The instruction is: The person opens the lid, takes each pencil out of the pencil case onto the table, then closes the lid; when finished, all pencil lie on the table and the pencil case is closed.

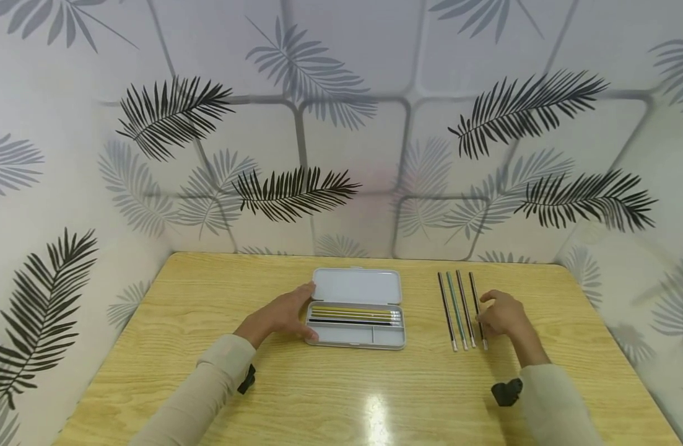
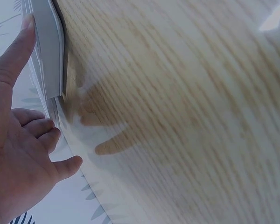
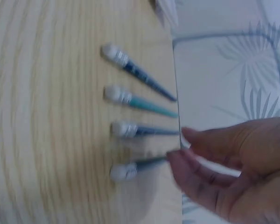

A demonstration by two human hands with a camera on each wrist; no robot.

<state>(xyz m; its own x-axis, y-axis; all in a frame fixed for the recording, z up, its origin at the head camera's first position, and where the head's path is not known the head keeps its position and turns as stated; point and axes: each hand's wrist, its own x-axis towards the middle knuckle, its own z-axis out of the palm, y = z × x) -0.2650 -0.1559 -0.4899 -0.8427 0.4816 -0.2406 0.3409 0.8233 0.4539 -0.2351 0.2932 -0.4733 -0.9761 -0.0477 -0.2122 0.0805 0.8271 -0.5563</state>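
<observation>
A light-grey pencil case [image 1: 332, 336] lies with its lid [image 1: 357, 285] raised back; yellow pencils [image 1: 349, 313] and a black pencil [image 1: 349, 321] fill its long slot. My left hand [image 1: 282, 313] rests at the case's left side, its straight thumb [image 2: 21, 44] on the front corner and its fingers by the lid. To the right, several pencils lie side by side, one teal [image 1: 457, 306], the others dark, white ends towards me. Over the outermost dark pencil [image 1: 474, 294] my right hand [image 1: 504, 314] reaches, thumb and forefinger apart around it; in the right wrist view a fingertip overlaps it.
All of this lies on a light wood-grain table [image 1: 352, 378]. Behind it and along its sides stands pale wall covering [image 1: 352, 142] printed with grey and black leaves. Each wrist bears a small black device.
</observation>
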